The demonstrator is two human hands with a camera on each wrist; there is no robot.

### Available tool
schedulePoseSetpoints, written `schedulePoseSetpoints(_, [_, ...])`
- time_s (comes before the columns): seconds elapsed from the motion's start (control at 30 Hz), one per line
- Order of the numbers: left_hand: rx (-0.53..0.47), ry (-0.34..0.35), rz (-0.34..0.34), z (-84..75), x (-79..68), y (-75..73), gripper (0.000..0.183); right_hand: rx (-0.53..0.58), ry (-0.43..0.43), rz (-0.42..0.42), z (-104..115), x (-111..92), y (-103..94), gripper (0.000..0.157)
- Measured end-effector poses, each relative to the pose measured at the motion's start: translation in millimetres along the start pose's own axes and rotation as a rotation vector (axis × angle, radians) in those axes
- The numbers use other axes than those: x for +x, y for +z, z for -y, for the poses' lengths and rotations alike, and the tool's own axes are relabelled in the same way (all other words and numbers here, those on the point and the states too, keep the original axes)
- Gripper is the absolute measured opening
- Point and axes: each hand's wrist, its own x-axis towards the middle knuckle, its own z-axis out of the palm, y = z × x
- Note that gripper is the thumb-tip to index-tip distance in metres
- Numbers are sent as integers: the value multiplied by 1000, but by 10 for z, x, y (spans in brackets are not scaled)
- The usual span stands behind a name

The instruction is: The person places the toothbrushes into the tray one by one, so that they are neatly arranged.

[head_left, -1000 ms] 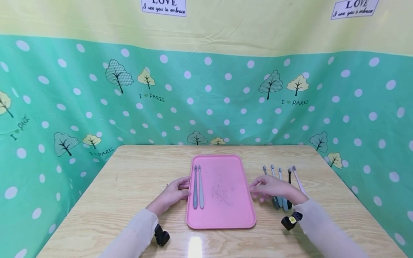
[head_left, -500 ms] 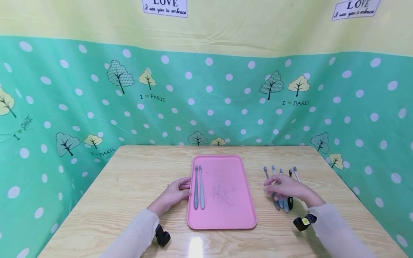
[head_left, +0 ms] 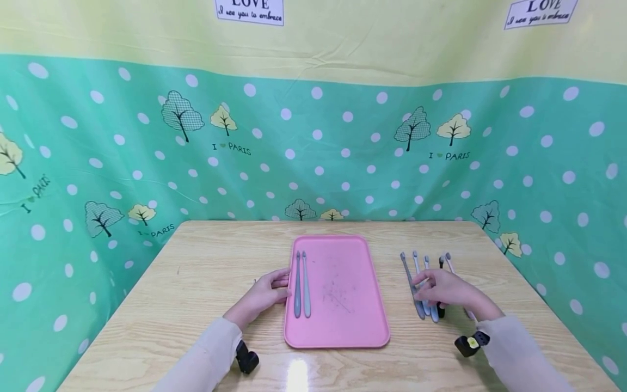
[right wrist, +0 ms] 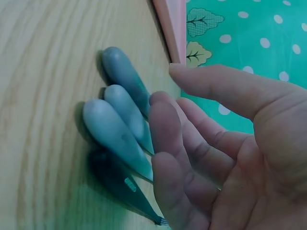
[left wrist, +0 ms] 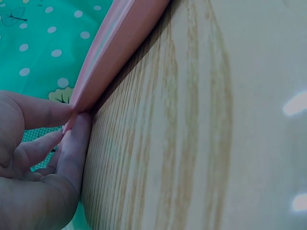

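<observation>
A pink tray [head_left: 343, 332] lies mid-table with a dark grey toothbrush [head_left: 297, 288] and a lighter grey one [head_left: 306, 294] side by side along its left edge. My left hand [head_left: 266, 291] pinches the tray's left rim between thumb and fingers, seen close in the left wrist view. Right of the tray, my right hand [head_left: 443, 287] hovers over several toothbrushes, fingers loosely bent and nothing between them. Among these are a grey toothbrush [head_left: 408, 275], pale blue ones [right wrist: 117, 129], a black one [right wrist: 120, 179] and a pink one [head_left: 449, 263], partly hidden by the hand.
The light wooden table [head_left: 220, 245] carries everything. A green and yellow patterned curtain [head_left: 343, 147] hangs behind and along both sides. Black wrist cameras sit at both cuffs. A small thing shows just behind the left hand, mostly hidden.
My right hand has moved rightward from beside the tray's right edge to above the toothbrushes, uncovering the leftmost grey one. The left hand and tray stay in place.
</observation>
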Motion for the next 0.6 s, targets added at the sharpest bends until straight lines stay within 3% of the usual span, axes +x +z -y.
schedulePoseSetpoints(0.3, [3, -1, -12, 4, 11, 1, 63, -28, 31, -76, -13, 37, 70, 39])
schedulePoseSetpoints(0.6, [6, 1, 1, 1, 2, 2, 64, -120, -13, -107, -34, 69, 104, 38])
